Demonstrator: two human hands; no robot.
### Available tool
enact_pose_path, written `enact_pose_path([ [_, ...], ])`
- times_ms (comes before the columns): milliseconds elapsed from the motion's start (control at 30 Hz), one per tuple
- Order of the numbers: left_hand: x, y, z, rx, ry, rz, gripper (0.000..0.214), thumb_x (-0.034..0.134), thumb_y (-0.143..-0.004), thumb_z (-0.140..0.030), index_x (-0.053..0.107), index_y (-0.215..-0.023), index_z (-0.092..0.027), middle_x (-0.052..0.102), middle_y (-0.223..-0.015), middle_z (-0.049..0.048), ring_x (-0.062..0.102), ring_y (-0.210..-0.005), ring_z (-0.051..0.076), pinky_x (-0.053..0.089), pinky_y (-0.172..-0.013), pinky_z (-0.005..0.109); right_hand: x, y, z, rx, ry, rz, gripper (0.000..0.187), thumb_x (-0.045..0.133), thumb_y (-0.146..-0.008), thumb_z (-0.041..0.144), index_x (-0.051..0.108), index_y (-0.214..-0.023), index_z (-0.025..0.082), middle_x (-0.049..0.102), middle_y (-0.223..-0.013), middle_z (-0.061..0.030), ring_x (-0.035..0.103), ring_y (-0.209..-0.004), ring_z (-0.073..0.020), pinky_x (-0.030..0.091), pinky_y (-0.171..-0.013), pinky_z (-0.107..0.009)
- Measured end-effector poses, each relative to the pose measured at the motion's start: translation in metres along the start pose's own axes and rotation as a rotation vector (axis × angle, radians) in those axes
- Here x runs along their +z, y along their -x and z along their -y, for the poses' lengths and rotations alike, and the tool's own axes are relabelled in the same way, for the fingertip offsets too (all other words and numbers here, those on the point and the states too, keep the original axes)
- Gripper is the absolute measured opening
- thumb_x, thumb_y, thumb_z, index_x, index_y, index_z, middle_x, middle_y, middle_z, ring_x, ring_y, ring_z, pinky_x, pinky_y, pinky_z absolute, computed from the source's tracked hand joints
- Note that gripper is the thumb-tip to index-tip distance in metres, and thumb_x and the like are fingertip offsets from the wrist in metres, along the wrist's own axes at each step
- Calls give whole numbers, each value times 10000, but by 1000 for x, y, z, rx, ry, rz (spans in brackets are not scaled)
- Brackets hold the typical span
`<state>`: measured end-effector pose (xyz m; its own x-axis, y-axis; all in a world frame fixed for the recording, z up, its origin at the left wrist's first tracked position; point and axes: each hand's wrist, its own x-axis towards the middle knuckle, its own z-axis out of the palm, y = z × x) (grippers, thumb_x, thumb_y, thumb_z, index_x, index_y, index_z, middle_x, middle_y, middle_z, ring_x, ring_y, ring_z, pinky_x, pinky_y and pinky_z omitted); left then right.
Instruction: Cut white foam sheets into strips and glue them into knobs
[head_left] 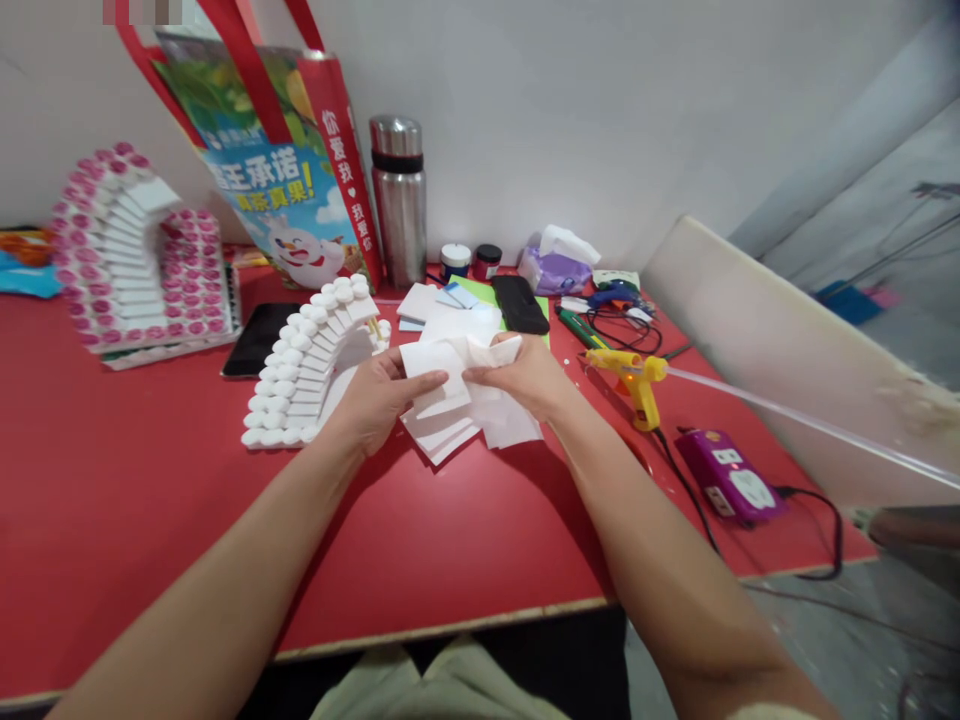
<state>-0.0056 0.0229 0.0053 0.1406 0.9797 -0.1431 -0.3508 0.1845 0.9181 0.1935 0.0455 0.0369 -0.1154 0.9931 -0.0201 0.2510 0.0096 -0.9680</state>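
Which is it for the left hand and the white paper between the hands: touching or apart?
Touching: the head view shows the left hand, its thumb lying across the white paper.

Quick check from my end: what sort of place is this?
Probably a handicraft workspace, home or workshop unclear: a yellow glue gun and a white stair-shaped model sit on the red table, with a white sheet held above it.

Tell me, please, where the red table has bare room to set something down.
The widest bare patch is at left, bordered by the pink-dotted model, white model and left forearm. Another lies between the forearms, from paper sheets to table edge. It is crowded around the glue gun and power socket, and behind the sheets.
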Motion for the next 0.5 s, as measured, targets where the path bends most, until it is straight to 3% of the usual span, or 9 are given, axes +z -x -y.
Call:
enact_pose_path([
  [67, 0, -1, 4, 18, -42, -40, 477, 955, -571, -170, 761, -1004, -121, 812, -904, 98, 760, -761, 235, 624, -710, 328, 0, 0, -2, -8, 3, 7, 337, 923, -553, 298, 628, -679, 196, 667, -680, 8, 611, -651, -153, 470, -570, -256],
  [267, -6, -3, 2, 120, -75, -63, 318, 856, -714, -227, 741, -1004, -166, 794, -905, 71, 741, -713, 212, 619, -585, 286, -16, -4, -6, 127, -258, 86, 465, 992, -505, 286, 766, -891, 160, 790, -902, -76, 712, -738, -198, 596, -651, -305],
  [367, -9, -3, -4, 121, -79, 7, 356, 869, -722, -268, 731, -1036, -173, 794, -966, 85, 746, -708, 225, 620, -524, 290, -27, -3, -5, 207, -342, 192, 477, 990, -547, 285, 769, -945, 145, 798, -877, -100, 734, -649, -209, 583, -522, -283],
  [500, -10, -1, -10, 113, -60, 59, 434, 900, -699, -269, 733, -1085, -160, 796, -1018, 110, 767, -761, 248, 655, -574, 320, -39, -2, 0, 221, -343, 330, 469, 971, -620, 293, 747, -999, 132, 800, -830, -119, 770, -611, -240, 559, -450, -243],
])
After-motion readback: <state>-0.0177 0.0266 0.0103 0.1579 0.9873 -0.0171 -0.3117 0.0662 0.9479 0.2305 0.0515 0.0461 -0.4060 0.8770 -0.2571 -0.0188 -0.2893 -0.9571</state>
